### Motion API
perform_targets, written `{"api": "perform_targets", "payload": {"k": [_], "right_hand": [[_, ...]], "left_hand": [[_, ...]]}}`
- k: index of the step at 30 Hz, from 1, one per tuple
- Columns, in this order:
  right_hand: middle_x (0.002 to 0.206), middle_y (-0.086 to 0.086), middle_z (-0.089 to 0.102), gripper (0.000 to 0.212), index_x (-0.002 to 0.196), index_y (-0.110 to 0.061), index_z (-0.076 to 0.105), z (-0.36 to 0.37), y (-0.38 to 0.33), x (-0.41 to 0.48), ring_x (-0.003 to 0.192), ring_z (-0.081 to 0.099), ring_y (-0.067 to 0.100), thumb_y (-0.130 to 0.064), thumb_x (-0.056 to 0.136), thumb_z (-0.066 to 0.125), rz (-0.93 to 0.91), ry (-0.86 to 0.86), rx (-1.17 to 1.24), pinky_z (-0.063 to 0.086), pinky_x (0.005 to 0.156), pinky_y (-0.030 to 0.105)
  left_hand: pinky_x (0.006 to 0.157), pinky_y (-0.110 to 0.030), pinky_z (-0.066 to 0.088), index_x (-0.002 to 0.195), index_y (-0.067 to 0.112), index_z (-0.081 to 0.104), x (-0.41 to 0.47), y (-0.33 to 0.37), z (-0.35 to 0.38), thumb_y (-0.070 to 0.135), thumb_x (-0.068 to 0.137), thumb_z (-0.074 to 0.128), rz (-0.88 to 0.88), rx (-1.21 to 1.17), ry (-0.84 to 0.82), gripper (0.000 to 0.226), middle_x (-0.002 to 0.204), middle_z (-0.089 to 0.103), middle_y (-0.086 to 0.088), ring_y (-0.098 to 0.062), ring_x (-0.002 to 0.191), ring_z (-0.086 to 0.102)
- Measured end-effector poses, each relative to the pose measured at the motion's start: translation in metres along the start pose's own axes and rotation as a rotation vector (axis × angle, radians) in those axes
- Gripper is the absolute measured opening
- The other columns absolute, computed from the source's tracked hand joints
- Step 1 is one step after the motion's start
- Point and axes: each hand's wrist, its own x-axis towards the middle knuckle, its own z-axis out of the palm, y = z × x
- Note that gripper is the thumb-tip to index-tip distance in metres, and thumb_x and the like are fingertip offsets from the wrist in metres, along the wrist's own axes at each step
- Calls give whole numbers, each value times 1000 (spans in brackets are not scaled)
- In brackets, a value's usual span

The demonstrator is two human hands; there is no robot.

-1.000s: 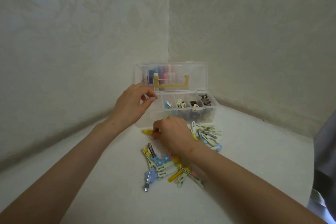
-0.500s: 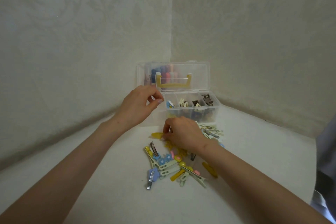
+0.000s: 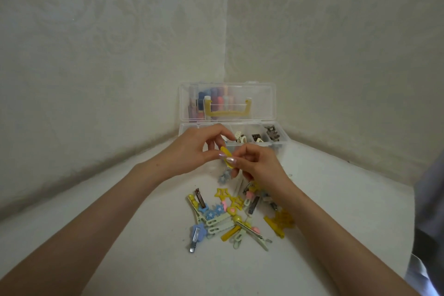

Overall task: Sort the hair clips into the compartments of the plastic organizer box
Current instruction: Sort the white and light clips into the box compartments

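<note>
A clear plastic organizer box (image 3: 283, 138) stands open in the corner, its lid (image 3: 262, 103) upright with a yellow handle. Small clips lie in its right compartments. In front of the box, both hands meet over the table around a yellow hair clip (image 3: 227, 156). My left hand (image 3: 194, 149) pinches it from the left and my right hand (image 3: 258, 163) pinches it from the right. A pile of hair clips (image 3: 234, 216) in yellow, blue, pale green and metal lies on the white table below the hands.
Two pale patterned walls meet right behind the box. Coloured items show through the lid. A blue flat clip (image 3: 195, 235) lies at the pile's left edge. Dark and pale fabric (image 3: 427, 223) fills the right edge.
My right hand lifted the yellow clip off the table toward the box. My left hand came down from the box edge and took hold of the clip too.
</note>
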Motion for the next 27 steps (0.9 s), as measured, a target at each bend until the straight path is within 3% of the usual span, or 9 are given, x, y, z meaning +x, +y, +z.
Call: {"api": "perform_targets", "payload": {"k": [7,12,16,18,22,24,27], "right_hand": [[58,3,66,4,86,-13,64,-3,5,0,41,42,11,-17,86,65,20,0,-43,38,42,23],[70,-10,61,12,74,-25,67,-10,9,2,51,48,0,-15,80,71,-75,-53,-508,38,58,19],[93,-5,56,19,97,-31,71,-4,12,-1,82,48,11,-25,78,73,-177,-256,-826,42,74,25],[98,-3,55,26,105,-32,69,0,12,-2,95,45,16,-32,79,71,-215,-275,-924,39,81,28],[101,-2,56,26,104,-28,67,2,9,-3,101,46,17,-32,78,72,-195,-250,-932,39,84,28],[102,-1,56,22,101,-25,67,3,7,-4,101,47,18,-28,79,71,-209,-258,-951,38,83,28],[104,1,57,17,99,-21,66,5,5,-7,101,47,19,-21,82,67,-226,-267,-971,37,81,28]], "left_hand": [[63,-5,36,82,18,70,1,-3,2,8,78,70,-28,-39,40,11,73,62,14,2,69,54],[58,-5,35,72,18,65,1,-7,2,10,81,66,-65,-60,99,12,63,64,7,-1,63,57],[62,-7,35,73,16,64,3,-12,1,9,82,65,-61,-24,189,11,70,59,9,-6,71,51],[62,-8,35,76,12,67,5,-15,0,9,83,64,-59,-5,229,7,73,60,10,-6,72,50],[62,-6,37,81,11,68,15,-17,-2,8,81,66,-93,-21,287,4,73,64,9,1,69,55],[63,-10,39,83,11,66,27,-18,-4,9,79,68,-133,-15,303,5,72,64,5,-3,64,54],[74,-31,45,81,9,64,50,-24,-8,10,79,68,-160,70,304,4,71,61,3,-11,66,54]]}}
